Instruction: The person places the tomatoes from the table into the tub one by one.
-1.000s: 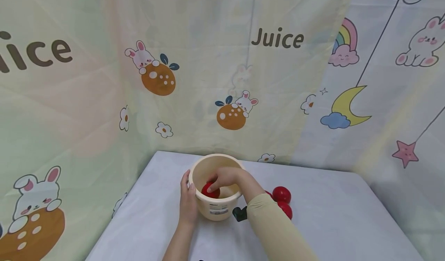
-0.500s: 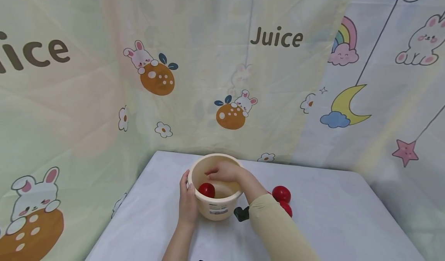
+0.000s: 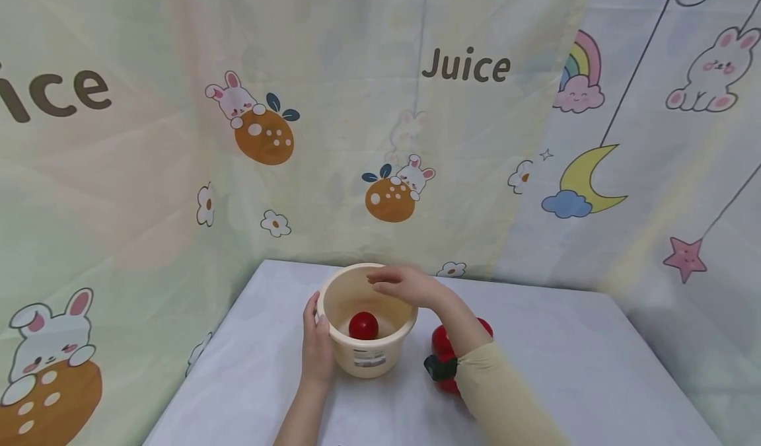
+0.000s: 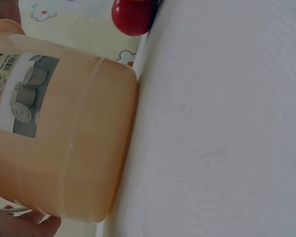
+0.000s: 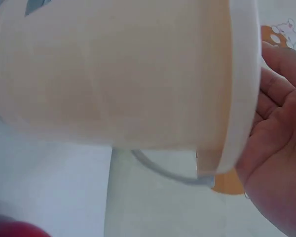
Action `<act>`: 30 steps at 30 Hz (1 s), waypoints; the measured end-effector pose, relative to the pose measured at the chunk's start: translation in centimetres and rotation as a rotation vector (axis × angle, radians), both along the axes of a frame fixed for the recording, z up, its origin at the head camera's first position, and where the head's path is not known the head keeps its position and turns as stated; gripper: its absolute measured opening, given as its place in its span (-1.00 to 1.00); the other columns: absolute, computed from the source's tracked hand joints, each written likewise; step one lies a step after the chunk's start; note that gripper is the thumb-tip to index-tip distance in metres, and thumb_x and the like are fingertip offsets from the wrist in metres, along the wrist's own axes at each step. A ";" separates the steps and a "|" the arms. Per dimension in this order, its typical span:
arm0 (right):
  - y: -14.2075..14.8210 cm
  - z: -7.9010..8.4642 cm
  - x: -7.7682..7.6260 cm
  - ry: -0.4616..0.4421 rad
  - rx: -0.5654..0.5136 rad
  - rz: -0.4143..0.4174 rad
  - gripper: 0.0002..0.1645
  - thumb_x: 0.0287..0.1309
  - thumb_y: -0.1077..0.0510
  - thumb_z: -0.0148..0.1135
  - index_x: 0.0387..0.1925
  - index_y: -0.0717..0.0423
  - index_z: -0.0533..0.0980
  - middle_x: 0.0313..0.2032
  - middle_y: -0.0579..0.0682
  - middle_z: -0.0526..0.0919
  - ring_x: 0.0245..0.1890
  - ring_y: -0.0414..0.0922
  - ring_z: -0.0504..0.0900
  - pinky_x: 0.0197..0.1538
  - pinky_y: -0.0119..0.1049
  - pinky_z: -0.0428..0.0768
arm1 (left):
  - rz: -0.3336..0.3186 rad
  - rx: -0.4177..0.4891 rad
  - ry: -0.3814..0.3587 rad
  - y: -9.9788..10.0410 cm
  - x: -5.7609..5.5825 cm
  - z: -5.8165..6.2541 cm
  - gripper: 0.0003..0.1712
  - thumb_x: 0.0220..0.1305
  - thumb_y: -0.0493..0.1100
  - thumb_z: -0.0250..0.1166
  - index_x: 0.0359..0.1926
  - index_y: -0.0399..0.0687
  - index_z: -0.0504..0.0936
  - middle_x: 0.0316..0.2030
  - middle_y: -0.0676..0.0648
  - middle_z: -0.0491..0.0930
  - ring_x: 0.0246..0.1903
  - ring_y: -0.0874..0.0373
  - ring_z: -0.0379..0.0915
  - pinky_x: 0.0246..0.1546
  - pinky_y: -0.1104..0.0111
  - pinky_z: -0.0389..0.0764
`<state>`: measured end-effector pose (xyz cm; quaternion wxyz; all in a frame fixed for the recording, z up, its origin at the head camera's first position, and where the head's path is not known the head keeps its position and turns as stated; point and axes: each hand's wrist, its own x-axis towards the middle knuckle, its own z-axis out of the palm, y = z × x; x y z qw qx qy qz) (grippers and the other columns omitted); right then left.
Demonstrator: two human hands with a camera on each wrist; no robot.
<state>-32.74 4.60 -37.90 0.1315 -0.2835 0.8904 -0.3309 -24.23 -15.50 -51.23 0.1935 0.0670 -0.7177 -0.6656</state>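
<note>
A cream plastic bucket [image 3: 368, 357] stands upright on the table, with a printed label on its front. Inside, at the bottom, lies one glossy red ball [image 3: 364, 326]. My left hand [image 3: 318, 347] holds the bucket's left side near the rim; in the left wrist view its fingers [image 4: 47, 226] bend against the wall. Over the right part of the rim hovers my right hand [image 3: 410, 286], its fingers extended and holding nothing. The right wrist view shows that hand's palm [image 5: 281, 143] beside the bucket rim [image 5: 241, 89].
Right of the bucket, several more red balls [image 3: 442, 341] sit together on the white-covered table [image 3: 553, 373], partly hidden by my right forearm and black wrist camera [image 3: 440, 368]. A printed cloth [image 3: 333, 234] hangs behind the table. The bucket's handle [image 5: 163, 173] hangs at its far side.
My right hand has let go of the red ball in the bucket and moved up and right to the rim. The ball has rolled slightly inside. My left hand stays on the bucket.
</note>
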 end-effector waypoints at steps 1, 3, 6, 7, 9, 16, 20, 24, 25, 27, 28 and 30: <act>0.5 0.0 0.2 -0.002 -0.020 -0.005 -0.52 0.31 -0.20 0.15 0.22 -0.25 0.54 0.18 -0.20 0.61 0.23 -0.10 0.53 0.24 -0.02 0.56 | 0.000 0.000 0.003 0.0 0.0 0.0 -0.42 0.49 0.13 -0.17 0.49 0.44 0.06 0.46 0.18 0.15 0.46 0.03 0.08 0.37 -0.24 0.20; 1.5 -0.1 0.5 -0.016 -0.063 -0.018 -0.53 0.30 -0.21 0.16 0.20 -0.29 0.55 0.17 -0.20 0.61 0.24 -0.09 0.52 0.24 0.00 0.56 | 0.001 0.000 0.013 0.0 0.0 0.0 -0.41 0.49 0.13 -0.17 0.49 0.41 0.06 0.46 0.18 0.16 0.46 0.04 0.08 0.38 -0.24 0.20; 3.2 -0.2 1.1 -0.030 -0.108 -0.059 -0.52 0.28 -0.24 0.18 0.20 -0.33 0.53 0.17 -0.22 0.60 0.27 -0.08 0.50 0.24 0.04 0.55 | 0.003 -0.004 0.030 0.1 0.1 -0.1 -0.41 0.49 0.15 -0.19 0.49 0.39 0.07 0.45 0.18 0.17 0.46 0.04 0.10 0.39 -0.23 0.19; 3.8 -0.3 1.2 -0.033 -0.124 -0.079 -0.50 0.27 -0.25 0.18 0.21 -0.34 0.53 0.17 -0.22 0.60 0.27 -0.07 0.49 0.24 0.05 0.56 | 0.004 -0.005 0.034 0.1 0.1 -0.1 -0.41 0.49 0.15 -0.20 0.49 0.38 0.08 0.45 0.18 0.17 0.46 0.04 0.10 0.39 -0.22 0.19; 5.1 -0.5 1.5 -0.034 -0.154 -0.116 -0.49 0.26 -0.24 0.20 0.22 -0.35 0.51 0.18 -0.21 0.60 0.28 -0.06 0.49 0.24 0.08 0.55 | 0.002 -0.002 0.033 0.1 0.1 -0.1 -0.42 0.48 0.18 -0.21 0.48 0.42 0.08 0.45 0.20 0.17 0.46 0.06 0.11 0.40 -0.21 0.18; 9.7 -1.7 2.5 -0.034 -0.226 -0.197 -0.43 0.24 -0.28 0.20 0.27 -0.35 0.46 0.23 -0.18 0.56 0.29 -0.03 0.50 0.24 0.08 0.55 | -0.005 -0.004 0.030 0.1 0.0 0.0 -0.42 0.49 0.19 -0.23 0.48 0.46 0.06 0.47 0.19 0.15 0.48 0.07 0.06 0.41 -0.19 0.17; 12.0 -2.7 2.9 -0.025 -0.238 -0.236 -0.38 0.24 -0.29 0.18 0.30 -0.28 0.44 0.25 -0.11 0.55 0.30 0.03 0.49 0.24 0.11 0.54 | -0.018 0.003 0.037 0.0 0.0 0.1 -0.41 0.49 0.16 -0.23 0.50 0.41 0.04 0.47 0.20 0.13 0.49 0.08 0.04 0.41 -0.21 0.15; 14.0 -4.0 3.3 -0.038 -0.247 -0.290 -0.39 0.26 -0.26 0.18 0.30 -0.25 0.43 0.26 -0.07 0.54 0.31 0.06 0.48 0.25 0.13 0.52 | -0.022 0.006 0.029 0.0 0.1 0.2 -0.44 0.49 0.15 -0.22 0.47 0.52 0.04 0.46 0.23 0.13 0.49 0.09 0.04 0.41 -0.22 0.15; 14.4 -4.3 3.4 -0.039 -0.245 -0.300 -0.39 0.27 -0.26 0.17 0.31 -0.24 0.43 0.27 -0.06 0.53 0.31 0.06 0.47 0.26 0.13 0.52 | -0.022 0.006 0.027 0.0 0.1 0.2 -0.44 0.49 0.15 -0.22 0.46 0.55 0.05 0.46 0.23 0.13 0.49 0.09 0.04 0.41 -0.22 0.15; 15.2 -4.9 3.5 -0.046 -0.244 -0.318 -0.37 0.29 -0.24 0.15 0.33 -0.20 0.41 0.30 -0.03 0.51 0.33 0.08 0.44 0.27 0.14 0.50 | -0.022 0.007 0.024 0.0 0.2 0.2 -0.44 0.50 0.14 -0.22 0.46 0.54 0.05 0.47 0.23 0.13 0.49 0.09 0.04 0.41 -0.23 0.14; 15.6 -5.3 3.5 -0.049 -0.241 -0.329 -0.36 0.29 -0.24 0.15 0.34 -0.17 0.40 0.31 -0.02 0.49 0.35 0.09 0.42 0.28 0.16 0.48 | -0.022 0.007 0.021 0.0 0.2 0.2 -0.45 0.50 0.14 -0.22 0.46 0.57 0.05 0.47 0.23 0.13 0.49 0.09 0.03 0.41 -0.23 0.14; 16.2 -5.9 3.5 -0.066 -0.236 -0.363 -0.34 0.29 -0.26 0.14 0.36 -0.18 0.38 0.34 -0.02 0.46 0.37 0.10 0.39 0.29 0.20 0.46 | -0.022 0.009 0.016 0.1 0.2 0.2 -0.45 0.50 0.14 -0.23 0.46 0.54 0.04 0.47 0.23 0.13 0.49 0.09 0.03 0.42 -0.22 0.13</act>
